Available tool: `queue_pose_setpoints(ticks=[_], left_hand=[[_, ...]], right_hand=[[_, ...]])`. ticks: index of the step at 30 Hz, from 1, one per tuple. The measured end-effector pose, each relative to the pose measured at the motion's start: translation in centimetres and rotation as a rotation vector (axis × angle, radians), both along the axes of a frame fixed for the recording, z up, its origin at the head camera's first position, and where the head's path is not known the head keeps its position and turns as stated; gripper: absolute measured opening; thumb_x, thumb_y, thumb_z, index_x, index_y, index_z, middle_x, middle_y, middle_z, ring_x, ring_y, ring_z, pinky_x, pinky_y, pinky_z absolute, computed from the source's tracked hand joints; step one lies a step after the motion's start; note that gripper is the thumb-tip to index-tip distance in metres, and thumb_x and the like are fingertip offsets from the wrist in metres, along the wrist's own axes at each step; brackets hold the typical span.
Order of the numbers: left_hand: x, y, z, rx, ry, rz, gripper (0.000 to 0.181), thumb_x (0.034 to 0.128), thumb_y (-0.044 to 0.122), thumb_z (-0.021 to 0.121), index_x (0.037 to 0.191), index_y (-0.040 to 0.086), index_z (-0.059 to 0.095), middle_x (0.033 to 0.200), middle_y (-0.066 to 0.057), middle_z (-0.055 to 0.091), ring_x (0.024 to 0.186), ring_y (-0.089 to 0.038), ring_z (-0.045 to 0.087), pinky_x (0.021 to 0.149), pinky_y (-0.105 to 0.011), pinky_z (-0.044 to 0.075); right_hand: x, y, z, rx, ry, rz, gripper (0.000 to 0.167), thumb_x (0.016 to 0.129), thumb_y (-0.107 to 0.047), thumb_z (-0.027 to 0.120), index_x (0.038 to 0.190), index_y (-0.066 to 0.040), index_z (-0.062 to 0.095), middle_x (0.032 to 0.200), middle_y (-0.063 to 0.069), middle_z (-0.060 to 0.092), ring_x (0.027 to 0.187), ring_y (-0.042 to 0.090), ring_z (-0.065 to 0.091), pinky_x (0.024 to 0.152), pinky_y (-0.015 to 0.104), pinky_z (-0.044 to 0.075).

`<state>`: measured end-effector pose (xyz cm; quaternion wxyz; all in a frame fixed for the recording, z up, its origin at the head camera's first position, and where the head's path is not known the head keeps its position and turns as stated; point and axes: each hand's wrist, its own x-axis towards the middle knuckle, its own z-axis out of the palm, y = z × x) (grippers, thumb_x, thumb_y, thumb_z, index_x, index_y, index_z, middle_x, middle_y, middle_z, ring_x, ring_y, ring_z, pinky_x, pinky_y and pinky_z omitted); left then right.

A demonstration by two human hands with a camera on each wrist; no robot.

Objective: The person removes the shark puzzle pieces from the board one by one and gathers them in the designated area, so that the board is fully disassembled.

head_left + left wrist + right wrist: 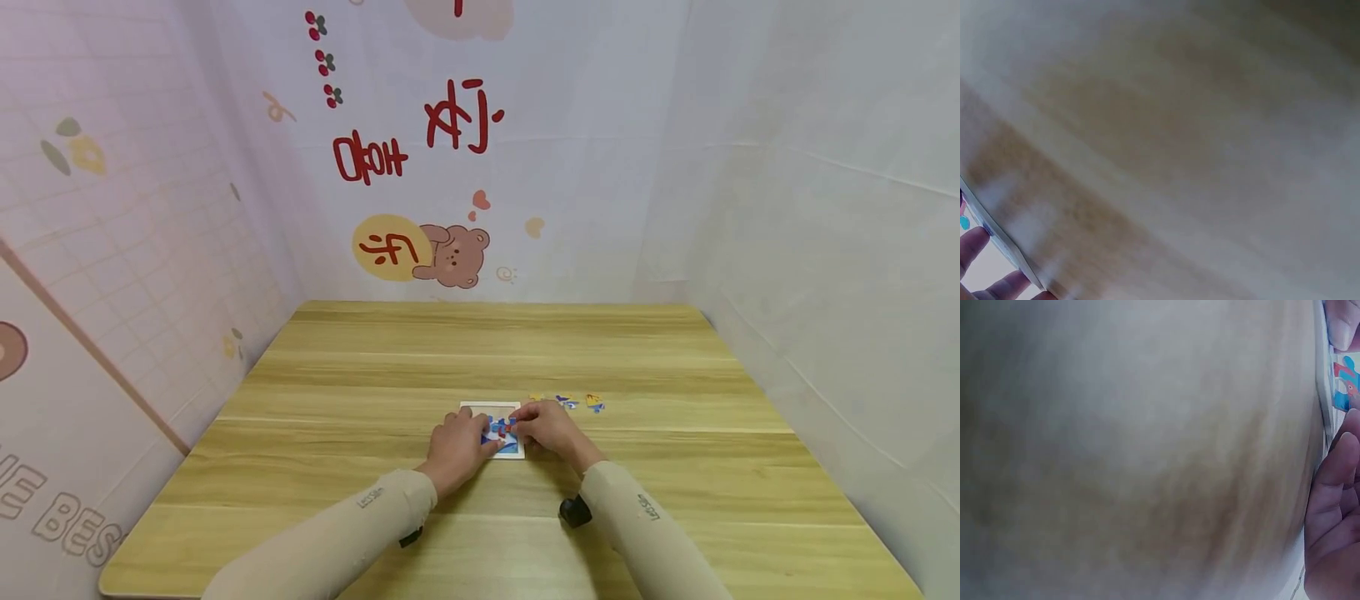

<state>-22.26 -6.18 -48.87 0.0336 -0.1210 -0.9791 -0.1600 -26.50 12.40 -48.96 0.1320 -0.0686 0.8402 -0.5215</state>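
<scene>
In the head view a small white-rimmed jigsaw puzzle tray (492, 405) lies on the table, partly filled with blue, white and red pieces. My left hand (456, 446) holds the tray at its left side, its thumb over the front part and its fingers curled toward the back. From the right, my right hand (551, 429) pinches a jigsaw piece (513, 423) at the tray's right side. The right wrist view shows a blue and red piece (1346, 384) by the fingertips. Only a corner of the tray (1004, 240) and some fingertips appear in the left wrist view.
Several loose yellow and blue jigsaw pieces (595, 402) lie on the table behind the right hand. The wooden table (360, 358) reaches back to a printed cloth wall (585, 167), with more cloth at both sides.
</scene>
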Motion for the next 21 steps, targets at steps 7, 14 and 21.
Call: queue_pose_setpoints(ticks=[7, 14, 21], left_hand=[[0.0, 0.1, -0.1, 0.001, 0.012, 0.0, 0.037, 0.0878, 0.047, 0.072, 0.105, 0.014, 0.069, 0.09, -0.002, 0.052, 0.083, -0.024, 0.053, 0.066, -0.042, 0.045], [-0.1, 0.0, -0.3, 0.004, 0.015, -0.002, 0.035, 0.0883, 0.047, 0.072, 0.102, 0.015, 0.068, 0.089, -0.001, 0.051, 0.082, -0.024, 0.052, 0.065, -0.041, 0.044], [-0.1, -0.2, -0.5, 0.028, 0.012, -0.003, 0.033, 0.0886, 0.046, 0.072, 0.099, 0.015, 0.067, 0.088, -0.001, 0.051, 0.081, -0.023, 0.051, 0.065, -0.04, 0.042]], right_hand=[[-0.1, 0.0, 0.0, -0.08, -0.02, -0.07, 0.011, 0.092, -0.004, 0.066, 0.1, -0.002, 0.074, 0.074, 0.005, 0.063, 0.062, 0.014, 0.055, 0.056, 0.028, 0.047], [-0.1, 0.5, -0.2, -0.111, -0.032, -0.082, 0.015, 0.093, -0.004, 0.065, 0.107, 0.0, 0.07, 0.081, 0.006, 0.067, 0.065, 0.015, 0.062, 0.059, 0.031, 0.052], [0.2, 2.2, 0.1, -0.132, -0.052, -0.097, 0.029, 0.093, -0.007, 0.067, 0.121, -0.001, 0.067, 0.088, 0.01, 0.068, 0.066, 0.019, 0.065, 0.06, 0.032, 0.054]])
